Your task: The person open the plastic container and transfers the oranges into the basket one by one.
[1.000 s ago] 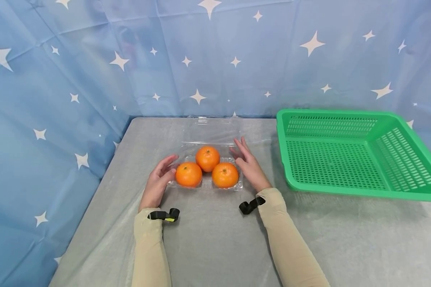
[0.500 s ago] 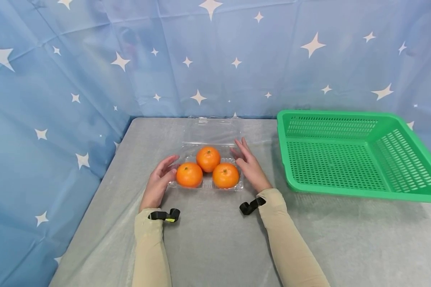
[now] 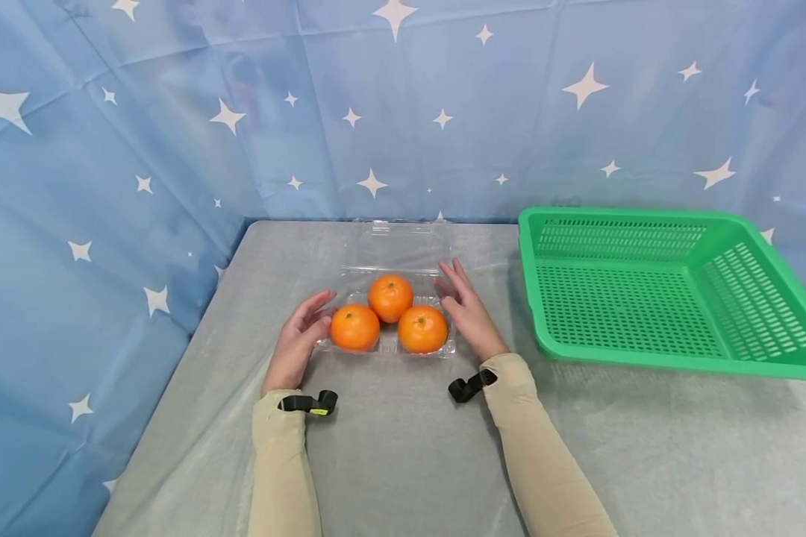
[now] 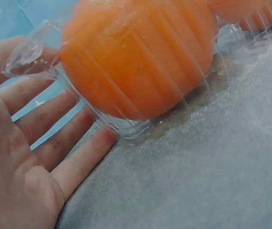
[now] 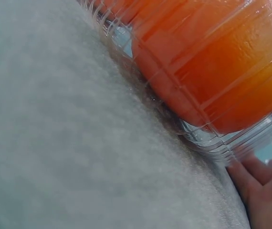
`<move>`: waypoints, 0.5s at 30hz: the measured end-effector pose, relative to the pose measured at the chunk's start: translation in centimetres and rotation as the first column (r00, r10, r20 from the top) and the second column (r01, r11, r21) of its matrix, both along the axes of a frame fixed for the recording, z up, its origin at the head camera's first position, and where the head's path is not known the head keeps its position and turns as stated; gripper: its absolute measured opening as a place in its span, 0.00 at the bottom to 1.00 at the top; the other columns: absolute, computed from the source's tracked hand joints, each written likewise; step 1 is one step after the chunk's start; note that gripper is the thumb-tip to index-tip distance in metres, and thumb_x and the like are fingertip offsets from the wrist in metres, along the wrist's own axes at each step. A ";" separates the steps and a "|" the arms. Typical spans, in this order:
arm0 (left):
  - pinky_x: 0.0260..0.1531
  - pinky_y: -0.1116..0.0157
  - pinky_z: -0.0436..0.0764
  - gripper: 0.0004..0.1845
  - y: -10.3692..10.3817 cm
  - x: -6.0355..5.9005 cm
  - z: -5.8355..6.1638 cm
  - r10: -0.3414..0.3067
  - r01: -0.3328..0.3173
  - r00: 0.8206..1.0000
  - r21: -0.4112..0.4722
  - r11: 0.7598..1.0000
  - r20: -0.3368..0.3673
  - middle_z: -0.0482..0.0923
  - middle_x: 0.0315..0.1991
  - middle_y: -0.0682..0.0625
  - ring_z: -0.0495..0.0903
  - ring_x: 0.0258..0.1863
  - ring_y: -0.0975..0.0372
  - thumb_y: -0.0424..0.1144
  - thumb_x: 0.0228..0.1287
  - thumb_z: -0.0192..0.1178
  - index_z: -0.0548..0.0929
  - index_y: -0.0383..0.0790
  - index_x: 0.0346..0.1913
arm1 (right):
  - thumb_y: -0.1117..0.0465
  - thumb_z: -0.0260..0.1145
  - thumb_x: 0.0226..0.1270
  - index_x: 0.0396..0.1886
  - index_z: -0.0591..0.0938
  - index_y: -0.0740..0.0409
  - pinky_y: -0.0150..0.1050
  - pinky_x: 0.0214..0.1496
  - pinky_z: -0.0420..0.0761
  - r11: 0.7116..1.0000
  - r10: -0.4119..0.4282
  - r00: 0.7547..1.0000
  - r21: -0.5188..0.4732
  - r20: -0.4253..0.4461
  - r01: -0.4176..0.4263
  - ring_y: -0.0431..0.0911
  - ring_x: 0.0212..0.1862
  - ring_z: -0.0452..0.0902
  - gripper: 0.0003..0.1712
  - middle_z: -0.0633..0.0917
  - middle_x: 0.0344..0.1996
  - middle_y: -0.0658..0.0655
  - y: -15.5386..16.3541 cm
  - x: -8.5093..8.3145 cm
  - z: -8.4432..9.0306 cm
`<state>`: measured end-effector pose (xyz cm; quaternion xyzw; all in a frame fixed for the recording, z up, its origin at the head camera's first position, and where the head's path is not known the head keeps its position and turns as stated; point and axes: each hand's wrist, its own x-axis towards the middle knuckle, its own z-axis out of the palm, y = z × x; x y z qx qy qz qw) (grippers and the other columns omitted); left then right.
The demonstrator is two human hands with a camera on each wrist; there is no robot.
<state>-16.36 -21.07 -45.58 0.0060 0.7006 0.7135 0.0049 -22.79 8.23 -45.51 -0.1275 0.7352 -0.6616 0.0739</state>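
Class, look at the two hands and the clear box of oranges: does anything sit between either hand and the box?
Nothing visible does. The left hand and right hand flank the clear box, fingers straight at its ends.

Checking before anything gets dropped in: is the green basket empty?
Empty: the green basket shows only its bare perforated floor and walls.
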 end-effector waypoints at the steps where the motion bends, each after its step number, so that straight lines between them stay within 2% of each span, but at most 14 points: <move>1: 0.54 0.57 0.67 0.25 0.0 -0.1 -0.2 0.007 -0.007 1.000 -0.005 1.000 0.002 0.65 0.60 0.56 0.65 0.58 0.58 0.43 0.59 0.58 0.67 0.51 0.61 | 0.70 0.47 0.62 0.66 0.57 0.37 0.45 0.63 0.58 1.000 -0.003 1.000 0.011 -0.007 0.003 0.45 0.64 0.57 0.36 0.39 0.69 0.43 0.0 0.0 0.0; 4: 0.54 0.56 0.66 0.25 -0.1 -0.1 -0.2 0.019 -0.019 1.000 -0.019 1.000 0.011 0.65 0.60 0.56 0.66 0.58 0.59 0.44 0.58 0.58 0.68 0.52 0.60 | 0.68 0.49 0.62 0.67 0.57 0.42 0.45 0.65 0.54 0.998 -0.026 0.999 0.056 -0.040 0.029 0.44 0.67 0.50 0.34 0.40 0.69 0.46 0.0 -0.1 0.1; 8: 0.55 0.56 0.66 0.25 0.0 0.1 0.3 0.013 -0.013 1.000 -0.018 1.000 0.025 0.64 0.60 0.56 0.66 0.58 0.59 0.42 0.59 0.57 0.67 0.51 0.61 | 0.64 0.53 0.63 0.67 0.58 0.43 0.45 0.65 0.52 0.985 -0.071 0.993 0.147 -0.098 0.085 0.43 0.68 0.44 0.32 0.42 0.70 0.49 0.1 -0.1 0.2; 15: 0.55 0.55 0.65 0.26 0.6 0.8 2.1 -0.002 0.003 1.000 -0.033 0.999 0.025 0.62 0.62 0.50 0.64 0.60 0.54 0.37 0.62 0.54 0.64 0.44 0.63 | 0.59 0.57 0.63 0.66 0.61 0.45 0.45 0.63 0.59 0.977 -0.110 0.983 0.166 -0.144 0.134 0.47 0.67 0.48 0.31 0.44 0.69 0.46 0.1 0.0 0.5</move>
